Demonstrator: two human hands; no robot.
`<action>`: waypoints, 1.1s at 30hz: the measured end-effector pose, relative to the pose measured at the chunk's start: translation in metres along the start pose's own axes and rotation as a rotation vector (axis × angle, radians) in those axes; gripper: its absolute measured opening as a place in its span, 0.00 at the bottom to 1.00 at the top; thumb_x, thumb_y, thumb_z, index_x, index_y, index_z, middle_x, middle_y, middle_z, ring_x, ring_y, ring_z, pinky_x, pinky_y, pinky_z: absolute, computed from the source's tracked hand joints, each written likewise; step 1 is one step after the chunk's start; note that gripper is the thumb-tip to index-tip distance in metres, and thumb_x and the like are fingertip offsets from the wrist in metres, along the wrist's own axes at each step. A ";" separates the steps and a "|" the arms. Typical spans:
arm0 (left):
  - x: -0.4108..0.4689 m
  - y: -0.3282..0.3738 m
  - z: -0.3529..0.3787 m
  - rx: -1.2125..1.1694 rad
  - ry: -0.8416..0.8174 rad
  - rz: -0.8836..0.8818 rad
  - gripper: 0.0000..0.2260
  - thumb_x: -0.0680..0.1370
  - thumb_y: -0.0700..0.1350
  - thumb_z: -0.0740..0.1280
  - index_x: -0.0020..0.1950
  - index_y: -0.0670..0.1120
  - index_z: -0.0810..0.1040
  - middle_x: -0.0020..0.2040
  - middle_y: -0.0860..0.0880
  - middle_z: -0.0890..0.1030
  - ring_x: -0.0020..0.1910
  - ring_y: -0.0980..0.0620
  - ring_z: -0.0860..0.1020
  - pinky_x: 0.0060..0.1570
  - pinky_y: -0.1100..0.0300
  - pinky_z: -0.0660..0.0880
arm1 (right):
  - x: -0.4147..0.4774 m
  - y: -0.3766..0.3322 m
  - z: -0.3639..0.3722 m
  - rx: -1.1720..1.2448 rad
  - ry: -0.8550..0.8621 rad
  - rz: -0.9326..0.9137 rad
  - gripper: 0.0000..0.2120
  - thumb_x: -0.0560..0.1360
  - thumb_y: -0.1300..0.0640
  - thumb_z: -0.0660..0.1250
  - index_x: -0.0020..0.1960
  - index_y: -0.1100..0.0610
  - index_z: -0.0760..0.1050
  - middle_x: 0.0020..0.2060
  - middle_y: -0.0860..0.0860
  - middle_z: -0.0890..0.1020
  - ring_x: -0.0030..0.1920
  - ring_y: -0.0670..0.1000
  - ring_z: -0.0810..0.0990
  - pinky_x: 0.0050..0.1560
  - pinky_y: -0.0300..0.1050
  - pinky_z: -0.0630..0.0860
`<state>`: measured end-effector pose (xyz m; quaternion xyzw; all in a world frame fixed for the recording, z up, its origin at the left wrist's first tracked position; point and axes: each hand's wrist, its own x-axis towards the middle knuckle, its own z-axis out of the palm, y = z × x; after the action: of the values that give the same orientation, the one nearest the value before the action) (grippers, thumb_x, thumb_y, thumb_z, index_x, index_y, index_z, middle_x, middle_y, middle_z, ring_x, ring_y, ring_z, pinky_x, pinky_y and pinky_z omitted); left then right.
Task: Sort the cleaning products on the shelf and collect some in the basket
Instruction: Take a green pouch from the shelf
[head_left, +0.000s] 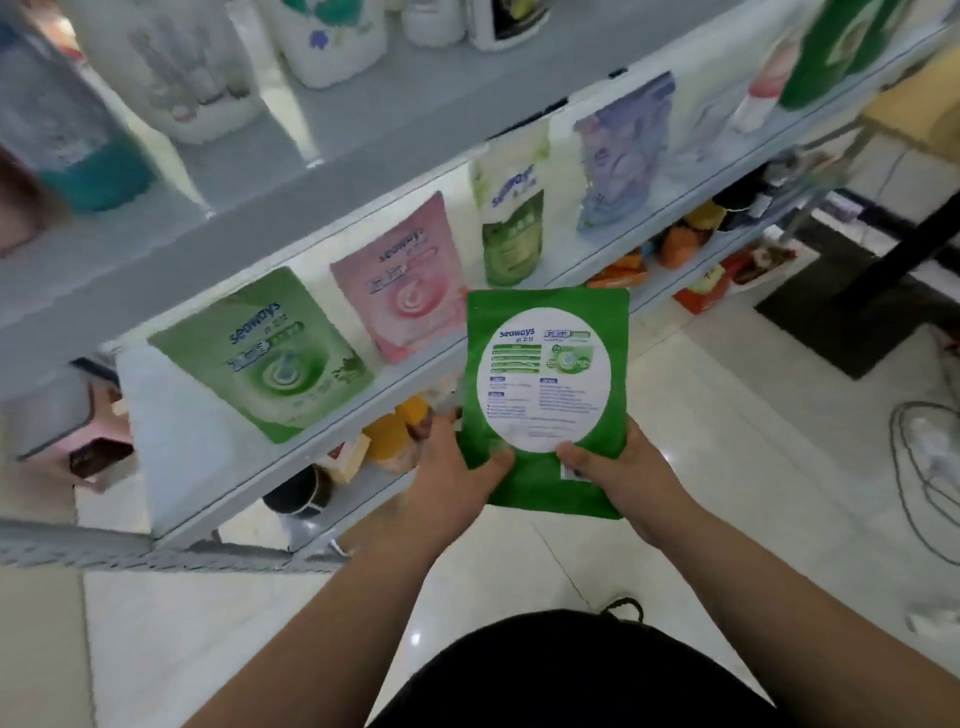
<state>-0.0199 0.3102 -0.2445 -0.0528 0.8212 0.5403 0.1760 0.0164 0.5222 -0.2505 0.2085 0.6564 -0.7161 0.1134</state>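
You are holding a green pouch (546, 384) upright just in front of the shelf (332, 434), its white round label facing you. Your left grip (453, 470) is pinching its lower left corner, thumb on the face, and your right grip (623, 474) is clasping the lower right corner likewise. Behind it, a shelved green pouch (262, 353) and a pink pouch (402, 275) are leaning side by side.
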 end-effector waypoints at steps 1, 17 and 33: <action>0.014 0.013 0.026 0.046 -0.041 0.001 0.27 0.75 0.51 0.75 0.65 0.61 0.62 0.64 0.56 0.75 0.55 0.60 0.76 0.47 0.68 0.74 | 0.006 -0.005 -0.022 -0.017 0.066 -0.024 0.25 0.66 0.46 0.83 0.58 0.37 0.74 0.50 0.37 0.86 0.50 0.41 0.85 0.46 0.36 0.81; 0.203 0.173 0.309 -0.775 -0.621 -0.577 0.14 0.78 0.47 0.62 0.42 0.44 0.85 0.36 0.46 0.85 0.31 0.47 0.83 0.31 0.58 0.79 | 0.109 -0.100 -0.286 0.176 0.253 0.004 0.16 0.78 0.45 0.70 0.64 0.49 0.82 0.60 0.50 0.84 0.64 0.50 0.80 0.67 0.53 0.78; 0.424 0.420 0.528 -0.089 -1.284 -0.307 0.36 0.66 0.67 0.76 0.69 0.50 0.78 0.64 0.41 0.82 0.54 0.41 0.85 0.41 0.46 0.83 | 0.234 -0.164 -0.536 0.695 0.793 -0.104 0.17 0.79 0.63 0.70 0.66 0.53 0.74 0.60 0.55 0.85 0.57 0.57 0.86 0.54 0.62 0.83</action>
<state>-0.4089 1.0052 -0.2131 0.1561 0.5132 0.4666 0.7032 -0.1829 1.0956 -0.2363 0.4559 0.3822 -0.7622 -0.2551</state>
